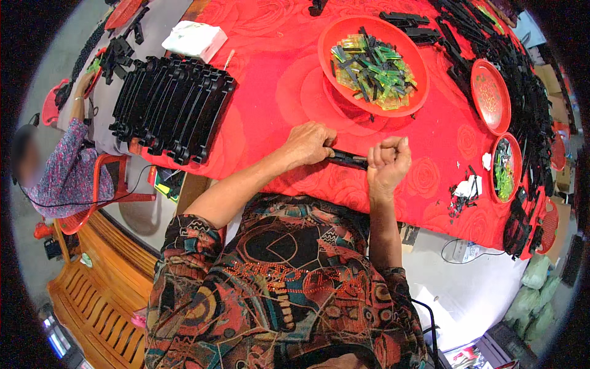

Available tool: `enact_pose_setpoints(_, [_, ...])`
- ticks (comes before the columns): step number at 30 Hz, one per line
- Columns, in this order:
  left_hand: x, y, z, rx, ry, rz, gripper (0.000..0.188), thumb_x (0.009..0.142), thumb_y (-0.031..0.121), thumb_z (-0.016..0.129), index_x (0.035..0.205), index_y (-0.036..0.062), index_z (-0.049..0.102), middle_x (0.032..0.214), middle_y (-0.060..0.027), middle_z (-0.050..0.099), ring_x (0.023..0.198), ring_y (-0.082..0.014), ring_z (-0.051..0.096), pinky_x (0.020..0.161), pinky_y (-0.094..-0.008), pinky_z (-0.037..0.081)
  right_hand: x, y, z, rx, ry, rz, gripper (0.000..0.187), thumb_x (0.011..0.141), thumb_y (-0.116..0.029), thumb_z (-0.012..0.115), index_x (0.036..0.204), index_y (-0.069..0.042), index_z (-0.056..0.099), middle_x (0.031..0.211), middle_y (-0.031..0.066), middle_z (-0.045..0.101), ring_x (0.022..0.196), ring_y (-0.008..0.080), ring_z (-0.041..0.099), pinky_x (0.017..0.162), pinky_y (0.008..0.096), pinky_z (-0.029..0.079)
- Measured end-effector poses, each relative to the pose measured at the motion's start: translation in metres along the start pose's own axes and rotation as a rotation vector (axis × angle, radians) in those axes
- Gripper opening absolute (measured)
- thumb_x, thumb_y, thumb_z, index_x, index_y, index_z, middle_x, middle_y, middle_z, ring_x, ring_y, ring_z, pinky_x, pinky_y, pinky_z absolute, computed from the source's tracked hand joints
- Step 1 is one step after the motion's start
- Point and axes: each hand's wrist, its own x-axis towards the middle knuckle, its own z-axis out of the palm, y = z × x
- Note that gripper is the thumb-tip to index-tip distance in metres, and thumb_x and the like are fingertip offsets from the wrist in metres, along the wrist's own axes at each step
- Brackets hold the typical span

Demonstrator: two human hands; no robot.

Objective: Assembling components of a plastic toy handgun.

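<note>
My left hand [309, 144] is closed around one end of a long black plastic part [348, 158], just above the near side of the red-covered table. At the part's other end is my right hand [388, 162], fingers curled and palm side turned up. The contact between those right fingers and the part is mostly hidden, but they close on its end. Beyond my hands sits a large red bowl [420, 92] holding small green, yellow and black strips [378, 71].
A stack of black slatted parts [172, 107] lies left, near a white tissue pack [195, 40]. Two smaller red trays [491, 96] and heaps of black pieces [522, 123] fill the right. Another person [67, 166] sits at far left beside a red chair [110, 184].
</note>
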Motion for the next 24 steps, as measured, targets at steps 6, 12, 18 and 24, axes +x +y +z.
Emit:
enact_pose_setpoints(6, [-0.001,0.004,-0.004,-0.033,0.005,-0.073,0.023,0.064,0.018,0.072,0.066,0.0047,0.054,0.064,-0.0122,0.057,0.07,-0.0328,0.059,0.057,-0.0441,0.042,-0.002,0.018,-0.008,0.025,0.069,-0.001,0.039,0.093,-0.029,0.042,0.068,0.0,0.05,0.043,-0.0038,0.022,0.034,0.0077,0.019,0.034,0.0261,0.019])
enact_pose_setpoints(12, [-0.002,0.002,-0.004,-0.039,0.01,-0.085,0.024,0.063,0.019,0.072,0.065,0.0035,0.054,0.064,-0.0136,0.056,0.069,-0.0326,0.058,0.058,-0.0437,0.042,-0.005,0.026,-0.004,0.08,0.075,-0.029,0.038,0.094,-0.027,0.041,0.069,0.001,0.051,0.043,-0.0036,0.023,0.033,0.0074,0.02,0.034,0.0254,0.02])
enact_pose_setpoints(18, [0.0,0.004,-0.004,-0.046,-0.013,-0.106,0.026,0.063,0.02,0.072,0.065,0.0027,0.054,0.065,-0.014,0.056,0.069,-0.0329,0.058,0.058,-0.0437,0.042,-0.008,0.028,-0.001,0.021,0.08,-0.051,0.04,0.094,-0.026,0.04,0.069,0.003,0.05,0.044,-0.0035,0.024,0.034,0.0068,0.021,0.035,0.0252,0.022])
enact_pose_setpoints(24, [0.0,0.008,-0.005,-0.018,-0.02,-0.12,0.026,0.062,0.02,0.072,0.065,0.0026,0.054,0.066,-0.0144,0.056,0.07,-0.0332,0.058,0.059,-0.0439,0.043,-0.008,0.029,-0.004,0.006,0.081,-0.069,0.04,0.094,-0.029,0.04,0.07,0.001,0.05,0.045,-0.0041,0.023,0.035,0.0068,0.02,0.036,0.0252,0.019])
